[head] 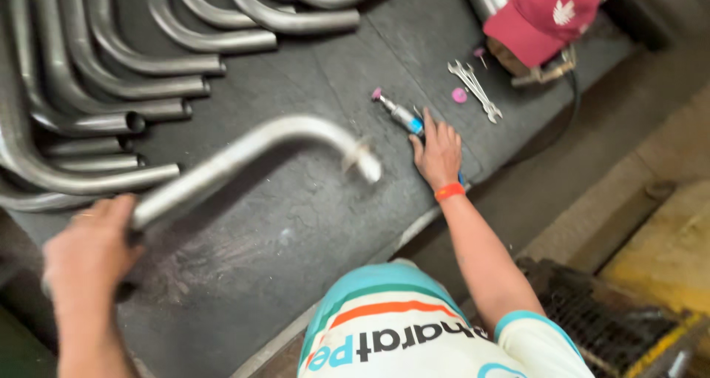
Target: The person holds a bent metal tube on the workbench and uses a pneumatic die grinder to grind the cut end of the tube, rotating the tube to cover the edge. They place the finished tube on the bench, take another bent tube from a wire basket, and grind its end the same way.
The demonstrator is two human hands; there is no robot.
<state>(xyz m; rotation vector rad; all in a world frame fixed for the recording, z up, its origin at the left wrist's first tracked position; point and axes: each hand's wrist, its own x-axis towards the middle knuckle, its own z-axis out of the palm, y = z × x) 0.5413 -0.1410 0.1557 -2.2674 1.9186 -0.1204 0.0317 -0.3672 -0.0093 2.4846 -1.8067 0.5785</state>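
- Left hand, at 8 o'clock, fist clamped round one bent steel pipe.
- Right hand, at centre, fingers closing on one die grinder.
- Two wrenches, one red cap at 1 o'clock.

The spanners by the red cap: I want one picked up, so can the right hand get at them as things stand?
Probably yes. The right hand rests on the small grinder, and the dark mat between it and the spanners is bare apart from a pink disc.
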